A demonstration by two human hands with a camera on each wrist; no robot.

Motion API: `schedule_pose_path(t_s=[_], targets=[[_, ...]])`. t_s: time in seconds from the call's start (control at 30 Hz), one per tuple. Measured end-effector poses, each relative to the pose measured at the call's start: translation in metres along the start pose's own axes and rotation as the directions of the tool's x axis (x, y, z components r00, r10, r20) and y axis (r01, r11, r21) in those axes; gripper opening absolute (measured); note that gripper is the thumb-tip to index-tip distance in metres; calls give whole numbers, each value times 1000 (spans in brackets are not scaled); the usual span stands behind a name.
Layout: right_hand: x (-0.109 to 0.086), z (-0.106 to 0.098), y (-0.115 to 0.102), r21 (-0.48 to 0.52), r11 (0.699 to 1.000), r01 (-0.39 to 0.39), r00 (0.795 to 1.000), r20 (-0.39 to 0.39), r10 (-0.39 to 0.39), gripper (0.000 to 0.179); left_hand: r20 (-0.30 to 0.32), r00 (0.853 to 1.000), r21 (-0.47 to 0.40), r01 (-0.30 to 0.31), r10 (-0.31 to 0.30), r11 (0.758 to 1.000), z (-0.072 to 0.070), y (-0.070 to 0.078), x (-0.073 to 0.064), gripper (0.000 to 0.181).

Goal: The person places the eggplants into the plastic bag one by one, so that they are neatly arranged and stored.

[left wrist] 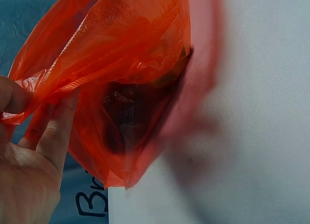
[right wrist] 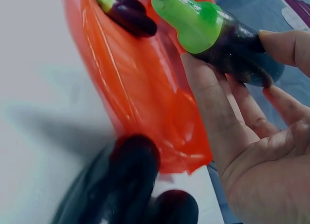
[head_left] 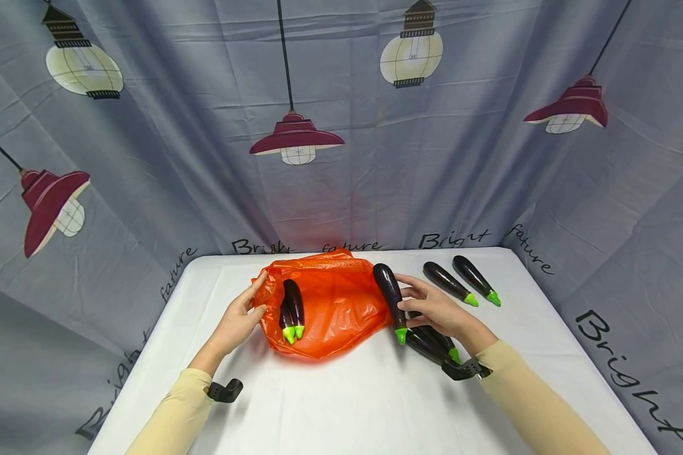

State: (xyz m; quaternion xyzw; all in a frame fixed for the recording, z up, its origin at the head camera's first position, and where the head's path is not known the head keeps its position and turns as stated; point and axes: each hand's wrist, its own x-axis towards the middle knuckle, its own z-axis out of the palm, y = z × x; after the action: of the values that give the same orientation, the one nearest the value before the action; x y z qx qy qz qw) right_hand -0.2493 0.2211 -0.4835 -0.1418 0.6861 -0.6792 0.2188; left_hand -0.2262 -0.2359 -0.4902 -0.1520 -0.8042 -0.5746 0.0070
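My left hand (head_left: 238,323) is pinching the bag (head_left: 341,309), my right hand (head_left: 437,308) gripping an eggplant (head_left: 389,297), two eggplants (head_left: 295,306) already lying inside, four eggplants (head_left: 446,280) remaining outside.

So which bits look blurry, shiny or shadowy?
Left wrist view: blurry pinkish smear beside the thin orange plastic bag; right wrist view: shiny streaks on the bag, soft grey shadow on the flat white tabletop; head view: mostly sharp.
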Motion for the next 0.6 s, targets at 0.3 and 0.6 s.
schedule_pose_path(t_s=[0.3, 0.6], targets=[[12, 17, -1, 32, 999, -6, 997, 78, 4, 73, 5, 1000, 17, -2, 2, 1000, 0, 0, 2, 74], [30, 41, 2, 93, 995, -33, 990, 139, 20, 72, 7, 1000, 6, -21, 21, 1000, 1, 0, 2, 75]])
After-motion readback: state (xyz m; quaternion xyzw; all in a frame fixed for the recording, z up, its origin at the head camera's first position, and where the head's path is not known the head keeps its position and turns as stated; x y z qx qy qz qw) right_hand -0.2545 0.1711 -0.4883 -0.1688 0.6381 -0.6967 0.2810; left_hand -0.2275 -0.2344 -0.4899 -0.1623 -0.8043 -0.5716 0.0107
